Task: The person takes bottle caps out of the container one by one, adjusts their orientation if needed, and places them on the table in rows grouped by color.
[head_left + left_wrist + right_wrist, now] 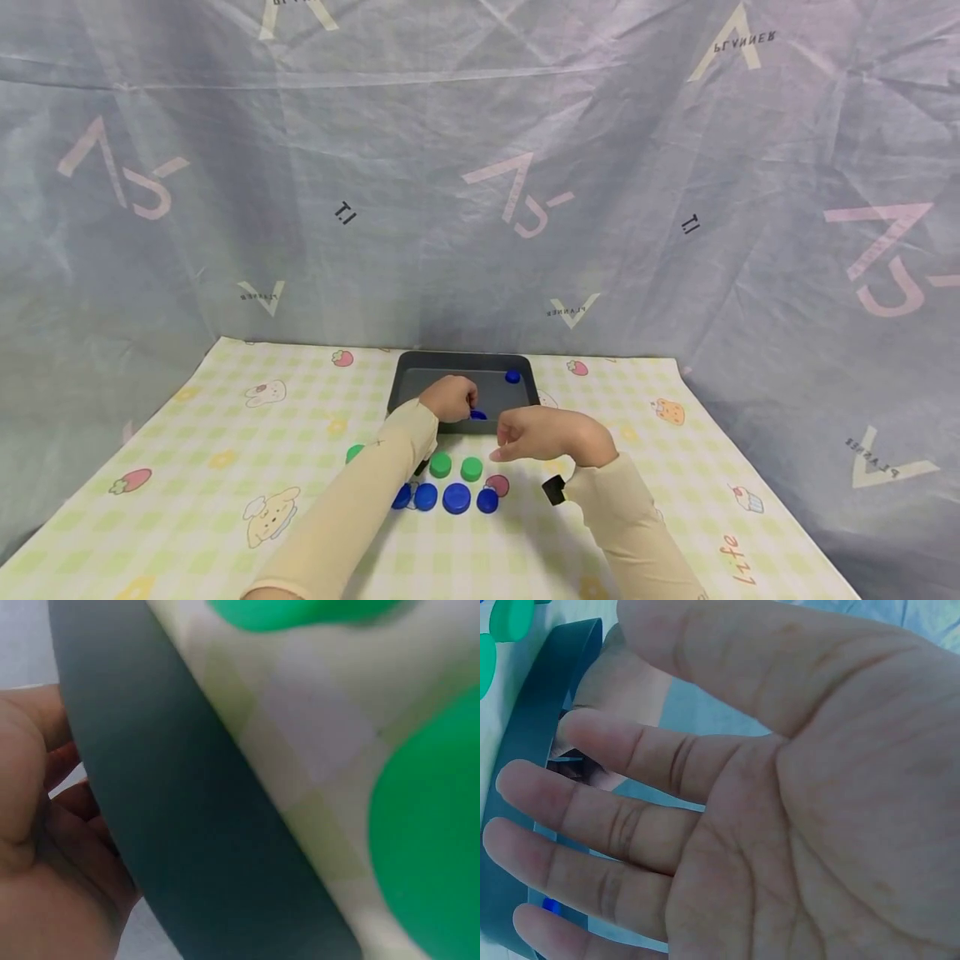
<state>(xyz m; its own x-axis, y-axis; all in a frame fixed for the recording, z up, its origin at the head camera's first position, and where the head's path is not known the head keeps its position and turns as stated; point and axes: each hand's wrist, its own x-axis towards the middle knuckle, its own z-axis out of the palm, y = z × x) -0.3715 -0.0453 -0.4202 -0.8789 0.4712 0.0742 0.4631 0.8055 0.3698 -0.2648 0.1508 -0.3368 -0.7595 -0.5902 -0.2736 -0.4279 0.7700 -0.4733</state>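
Note:
In the head view my left hand (450, 398) reaches over the front wall of a dark grey tray (405, 360). Its thumb and fingers pinch a blue bottle cap (477, 414) low inside the tray, near the front. In the left wrist view the tray wall (180, 802) hides those fingertips. Just in front of the tray's right corner hovers my right hand (543, 433), fingers loosely bent and nothing between them. The right wrist view shows its palm (840, 787) bare. Another blue cap (513, 377) lies at the tray's back right.
Before the tray, green caps (440, 465) form a row, with several blue caps (457, 498) nearer to me. My left sleeve (360, 492) partly covers both rows. A checked cloth (225, 492) covers the table, and a grey curtain (420, 208) hangs behind it.

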